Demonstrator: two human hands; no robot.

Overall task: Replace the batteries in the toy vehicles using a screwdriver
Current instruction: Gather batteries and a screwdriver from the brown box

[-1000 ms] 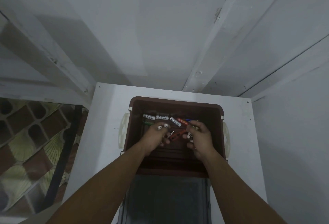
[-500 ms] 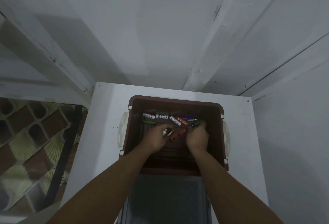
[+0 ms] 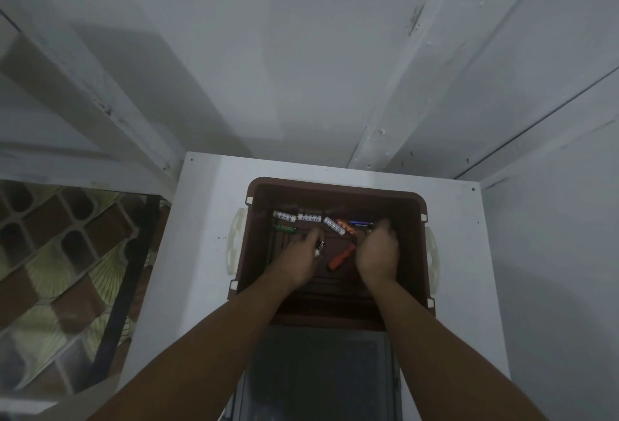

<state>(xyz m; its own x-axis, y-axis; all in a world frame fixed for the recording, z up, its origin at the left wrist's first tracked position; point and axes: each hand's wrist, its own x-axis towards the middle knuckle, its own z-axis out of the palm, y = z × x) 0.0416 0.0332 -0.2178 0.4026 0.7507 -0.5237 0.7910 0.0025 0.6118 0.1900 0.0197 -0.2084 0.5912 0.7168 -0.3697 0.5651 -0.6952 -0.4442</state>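
— What sits furthest left?
— A patterned floor (image 3: 50,253) of brown and pale tiles. Next comes the white worktop (image 3: 201,236), pushed into a corner of white walls. A brown bin (image 3: 335,186) stands on it, with a cream handle (image 3: 234,243) on its left side.

— And inside the bin?
— Loose batteries lie along the far wall. At the left, two white batteries (image 3: 310,218) lie end to end, with a green battery (image 3: 284,229) just in front of them.

— The left hand?
— The left hand (image 3: 298,260) is down in the bin. Its grip is narrow, pinching a black battery (image 3: 320,248) with a white end, near the green one.

— Between the hands?
— An orange screwdriver (image 3: 340,258) lies tilted on the bin floor, its tip lost in the dimness. Beyond it, a tilted white battery (image 3: 335,225), an orange battery (image 3: 348,227) and a blue battery (image 3: 360,223) lie close together.

— The right hand?
— The right hand (image 3: 378,253) is knuckles up, with its fingers curled down at the right end of that row. I cannot tell whether its grip holds anything, because the fingertips are hidden.

— Nearer the person?
— A dark tray (image 3: 318,373) lies just beside the bin's near wall.
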